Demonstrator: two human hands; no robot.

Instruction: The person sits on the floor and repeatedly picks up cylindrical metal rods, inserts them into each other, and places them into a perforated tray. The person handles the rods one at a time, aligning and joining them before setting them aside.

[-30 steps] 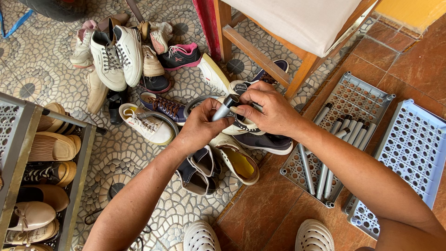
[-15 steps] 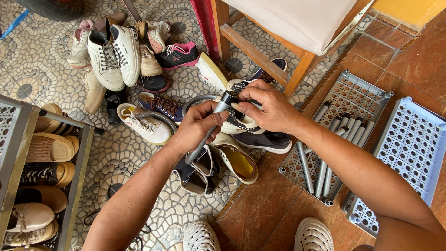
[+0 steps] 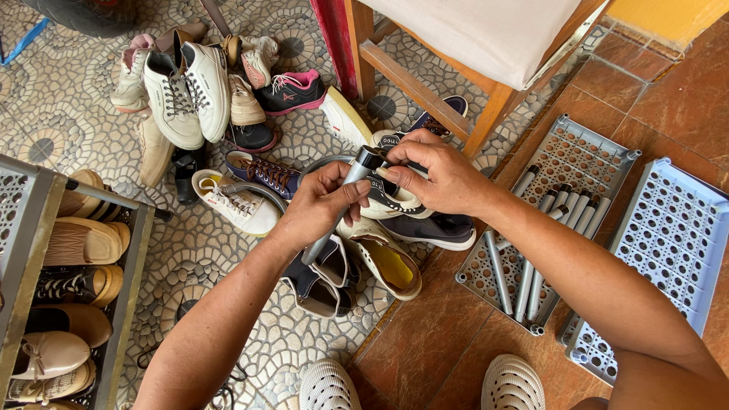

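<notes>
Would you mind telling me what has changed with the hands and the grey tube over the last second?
Very little: both hands keep hold. The left hand still grips the grey tube, the right hand still works at its top end. Shoes and perforated trays lie unmoved.

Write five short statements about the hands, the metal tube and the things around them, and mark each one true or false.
1. The left hand grips a grey metal tube. True.
2. The right hand rests flat on the floor. False: it works at the tube's top end.
3. More grey tubes lie on a perforated grey tray. True.
4. The shoe rack on the left is bare. False: shoes fill its shelves.
5. A pile of shoes lies on the patterned floor. True.
</notes>
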